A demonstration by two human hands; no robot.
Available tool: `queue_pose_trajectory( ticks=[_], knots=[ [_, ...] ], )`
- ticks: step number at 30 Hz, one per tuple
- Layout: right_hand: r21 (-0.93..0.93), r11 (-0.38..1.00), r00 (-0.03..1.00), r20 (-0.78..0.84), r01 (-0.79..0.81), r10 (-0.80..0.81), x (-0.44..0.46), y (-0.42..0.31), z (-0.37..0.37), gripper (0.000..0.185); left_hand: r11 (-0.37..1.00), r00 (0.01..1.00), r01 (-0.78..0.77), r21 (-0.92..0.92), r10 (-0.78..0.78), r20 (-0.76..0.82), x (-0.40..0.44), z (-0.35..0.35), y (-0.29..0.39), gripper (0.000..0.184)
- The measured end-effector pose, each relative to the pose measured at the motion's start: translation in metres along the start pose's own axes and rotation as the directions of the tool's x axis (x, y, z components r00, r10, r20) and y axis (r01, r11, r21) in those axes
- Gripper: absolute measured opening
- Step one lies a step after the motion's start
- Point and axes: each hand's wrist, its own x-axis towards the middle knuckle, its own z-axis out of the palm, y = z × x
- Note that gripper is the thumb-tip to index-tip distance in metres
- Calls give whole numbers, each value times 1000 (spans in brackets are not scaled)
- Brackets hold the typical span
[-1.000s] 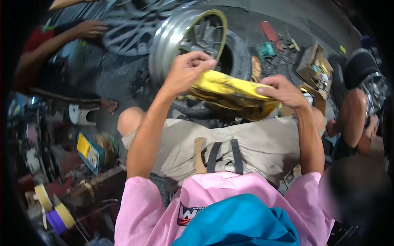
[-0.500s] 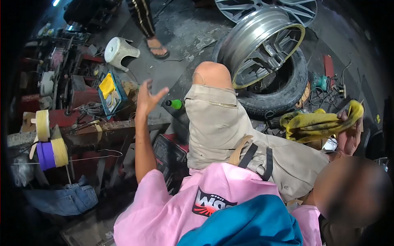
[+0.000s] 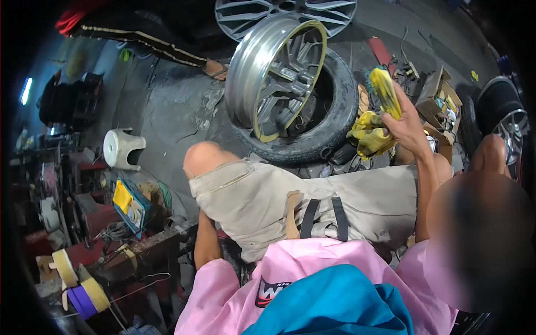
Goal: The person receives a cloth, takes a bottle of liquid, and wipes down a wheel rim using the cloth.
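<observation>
My right hand [image 3: 409, 127] is closed around a yellow cloth [image 3: 384, 94], with dark smudges on it. One end stands up above my fingers and the rest hangs beside my right knee. Just beyond it, a silver wheel rim [image 3: 245, 84] with a yellowish edge leans tilted on a black tire [image 3: 345, 106] lying on the floor. My left forearm [image 3: 206, 241] reaches down behind my left thigh, so my left hand is hidden there.
A white stool [image 3: 120, 149] stands left of my knee, near a blue basket [image 3: 142, 219] with a yellow item. Another rim [image 3: 335, 12] lies behind the tire. A cardboard box [image 3: 435, 92] and a second person's knee [image 3: 490, 153] are at right. Another person's foot [image 3: 215, 69] is ahead.
My left hand has dropped from beside my knee to behind my thigh. My right hand has lifted the yellow cloth forward. The view has swung right, and the green bottle is out of sight.
</observation>
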Motion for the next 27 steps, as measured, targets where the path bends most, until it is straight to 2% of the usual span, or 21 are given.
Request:
queue_pose_trajectory(
  ticks=[3, 4, 6, 8, 9, 11, 12, 14, 15, 17, 19, 21, 23, 25, 27],
  knots=[
    [-99, 995, 1000, 20, 12, -10, 0, -5, 7, 69, 993, 994, 10, -116, 3, 110, 19, -27, 45, 46],
    [-108, 994, 999, 44, -2, 7, 1, -8, 8, 58, 989, 988, 0, -148, 23, 154, 26, -38, 63, 45],
    [-70, 998, 996, 90, 2, 5, 6, -2, 12, 52, 979, 964, -50, -196, 98, 245, 42, -64, 106, 43],
    [-16, 999, 981, 193, -32, 34, 8, -3, 16, 35, 969, 920, -210, -132, 241, 308, 53, -88, 171, 41],
    [-15, 999, 980, 194, -32, 34, 8, -2, 18, 35, 945, 886, -322, -64, 325, 330, 53, -96, 206, 40],
    [25, 999, 966, 260, -24, 17, 9, 2, 24, 28, 821, 803, -556, 133, 488, 342, 35, -105, 294, 32],
    [29, 1000, 958, 288, -10, 1, 10, -1, 26, 22, 819, 802, -557, 135, 489, 343, 25, -109, 332, 32],
    [36, 999, 946, 324, -36, 22, 11, -2, 29, 22, 863, 817, -461, 204, 324, 478, 5, -109, 390, 32],
    [38, 997, 930, 364, -61, 43, 12, -3, 31, 21, 862, 815, -464, 203, 326, 479, -4, -103, 407, 32],
    [37, 999, 934, 358, -30, 15, 13, -3, 38, 20, 695, 648, -698, 175, 508, 568, -20, -84, 431, 36],
    [44, 998, 918, 390, 51, -64, 15, -1, 42, 20, 607, 537, -783, 137, 548, 642, -39, -58, 445, 41],
    [65, 998, 910, 413, -11, -17, 17, -9, 46, 20, 576, 461, -805, 139, 461, 758, -69, -29, 469, 45],
    [42, 999, 908, 420, -13, -6, 19, -12, 49, 20, 667, 383, -745, 14, 411, 827, -81, 10, 465, 51],
    [25, 1000, 910, 415, 3, -13, 28, -10, 50, 19, 647, 277, -754, -111, 467, 840, -95, 41, 470, 56],
    [-23, 999, 904, 427, -30, 37, 34, -15, 52, 18, 606, 247, -790, -95, 456, 855, -99, 66, 475, 58]
  ],
)
